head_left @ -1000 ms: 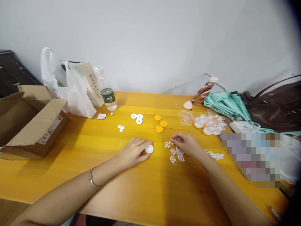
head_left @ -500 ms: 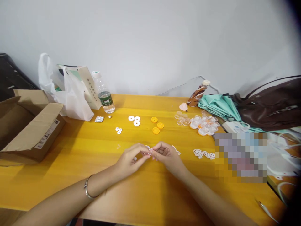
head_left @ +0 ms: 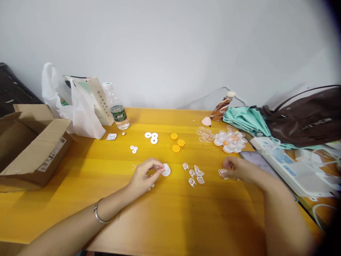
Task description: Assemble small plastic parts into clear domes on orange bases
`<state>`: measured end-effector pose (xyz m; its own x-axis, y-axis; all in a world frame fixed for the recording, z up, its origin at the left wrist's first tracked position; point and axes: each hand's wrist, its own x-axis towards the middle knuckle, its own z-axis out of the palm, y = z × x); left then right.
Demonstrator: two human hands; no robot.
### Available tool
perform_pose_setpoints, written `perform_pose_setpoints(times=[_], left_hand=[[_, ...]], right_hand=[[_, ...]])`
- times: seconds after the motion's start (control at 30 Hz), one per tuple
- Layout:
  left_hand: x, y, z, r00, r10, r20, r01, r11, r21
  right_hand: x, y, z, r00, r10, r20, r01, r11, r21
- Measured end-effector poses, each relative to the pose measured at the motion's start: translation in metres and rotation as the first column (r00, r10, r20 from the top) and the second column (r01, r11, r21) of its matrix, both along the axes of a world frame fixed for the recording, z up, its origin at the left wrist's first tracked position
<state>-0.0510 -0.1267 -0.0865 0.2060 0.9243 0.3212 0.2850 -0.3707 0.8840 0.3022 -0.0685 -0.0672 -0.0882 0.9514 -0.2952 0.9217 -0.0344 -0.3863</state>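
My left hand (head_left: 146, 174) pinches a small white openwork plastic piece (head_left: 165, 166) between thumb and fingertips, at the upper edge of a round white disc (head_left: 166, 172). Over to the right, the fingertips of my right hand (head_left: 238, 169) close on another white openwork piece (head_left: 222, 172) lying on the table; the hand partly covers what is beneath it. Between the hands lie several loose white openwork pieces (head_left: 197, 171). Farther back are white rings (head_left: 154, 140), small white round parts (head_left: 134, 151) and orange discs (head_left: 176, 148).
Clear plastic rings (head_left: 205, 135) and a pile of clear-and-orange round parts (head_left: 230, 141) sit at back right. A phone (head_left: 255, 159) and a white power strip (head_left: 289, 167) line the right edge. A water bottle (head_left: 119, 113) and cardboard box (head_left: 34, 153) stand at left.
My right hand has left my left hand and moved right to the openwork pieces. The loose pieces in the middle are now uncovered. My left hand has shifted slightly left.
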Motion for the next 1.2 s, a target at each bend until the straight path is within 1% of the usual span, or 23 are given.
perform_pose_setpoints(times=[0.1,0.13,0.27,0.4,0.47,0.53,0.6,0.63,0.77,0.87,0.93,1.0,1.07,1.13,1.2], left_hand=[[-0.001,0.000,-0.001,1.000,0.001,0.000,-0.001,1.000,-0.018],[-0.001,-0.001,-0.002,1.000,0.000,0.005,0.000,1.000,-0.029],[-0.003,-0.001,-0.004,0.999,-0.006,0.034,0.009,0.997,-0.075],[-0.004,0.000,-0.004,0.998,-0.001,0.057,0.008,0.993,-0.114],[-0.003,0.001,-0.003,0.998,0.020,0.057,-0.014,0.994,-0.107],[-0.003,0.003,-0.001,0.997,0.046,0.069,-0.040,0.995,-0.091],[-0.003,0.003,0.003,0.992,0.066,0.103,-0.058,0.995,-0.075],[-0.003,0.004,0.004,0.990,0.070,0.119,-0.062,0.996,-0.070],[-0.005,0.005,0.009,0.989,0.069,0.134,-0.056,0.994,-0.094],[-0.007,0.006,0.009,0.983,0.080,0.163,-0.057,0.989,-0.139],[-0.008,0.008,0.009,0.972,0.089,0.216,-0.056,0.986,-0.158],[-0.008,0.009,0.010,0.953,0.084,0.292,-0.036,0.985,-0.168],[-0.009,0.010,0.011,0.935,0.066,0.349,-0.004,0.984,-0.175],[-0.011,0.010,0.014,0.934,0.033,0.357,0.032,0.984,-0.176],[-0.012,0.011,0.016,0.943,0.001,0.333,0.057,0.985,-0.163]], right_hand=[[-0.003,0.002,-0.006,0.998,0.001,-0.060,-0.007,0.995,-0.102],[-0.005,0.002,-0.006,0.996,0.005,-0.093,-0.016,0.993,-0.113],[-0.015,0.002,-0.005,0.970,0.040,-0.240,-0.073,0.989,-0.132],[-0.029,-0.001,0.003,0.933,0.029,-0.359,-0.073,0.991,-0.108],[-0.040,-0.003,0.011,0.884,0.019,-0.467,-0.061,0.995,-0.075],[-0.054,-0.006,0.018,0.781,0.016,-0.624,-0.059,0.997,-0.049],[-0.071,-0.008,0.024,0.678,0.013,-0.735,-0.088,0.994,-0.064],[-0.080,-0.009,0.025,0.637,0.016,-0.771,-0.101,0.993,-0.063],[-0.117,-0.013,0.025,0.523,0.055,-0.851,-0.216,0.974,-0.070],[-0.140,-0.015,0.027,0.481,0.094,-0.872,-0.293,0.954,-0.059],[-0.152,-0.014,0.030,0.448,0.111,-0.887,-0.316,0.948,-0.041],[-0.162,-0.014,0.033,0.403,0.096,-0.910,-0.292,0.956,-0.028],[-0.169,-0.014,0.033,0.352,0.048,-0.935,-0.238,0.970,-0.040],[-0.173,-0.014,0.031,0.316,-0.004,-0.949,-0.192,0.979,-0.068],[-0.176,-0.015,0.027,0.313,-0.030,-0.949,-0.158,0.984,-0.084]])
